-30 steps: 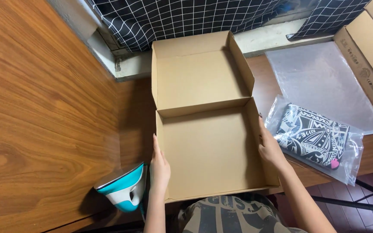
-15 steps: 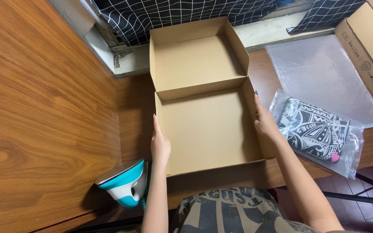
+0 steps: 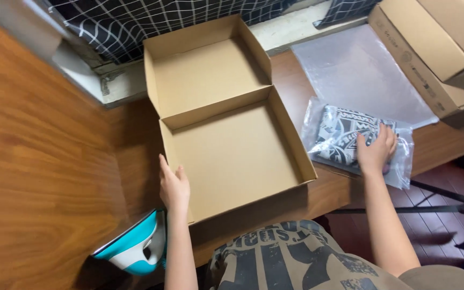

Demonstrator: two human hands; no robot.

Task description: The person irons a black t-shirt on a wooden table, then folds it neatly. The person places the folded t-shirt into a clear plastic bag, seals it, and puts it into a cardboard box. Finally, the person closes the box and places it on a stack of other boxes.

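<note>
Left hand (image 3: 174,185) lies flat, fingers apart, steadying the open cardboard box (image 3: 232,145); right hand (image 3: 376,151) presses spread fingers onto the bagged patterned garment (image 3: 339,134), pinning it.

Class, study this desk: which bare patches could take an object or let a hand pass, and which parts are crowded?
Free: the open cardboard box, empty inside; the wooden surface left of it, above the teal iron.

Crowded: right of the box, where the right hand presses the bagged patterned garment, with a clear plastic sheet and stacked cartons behind. The left hand rests on the box's left wall.
</note>
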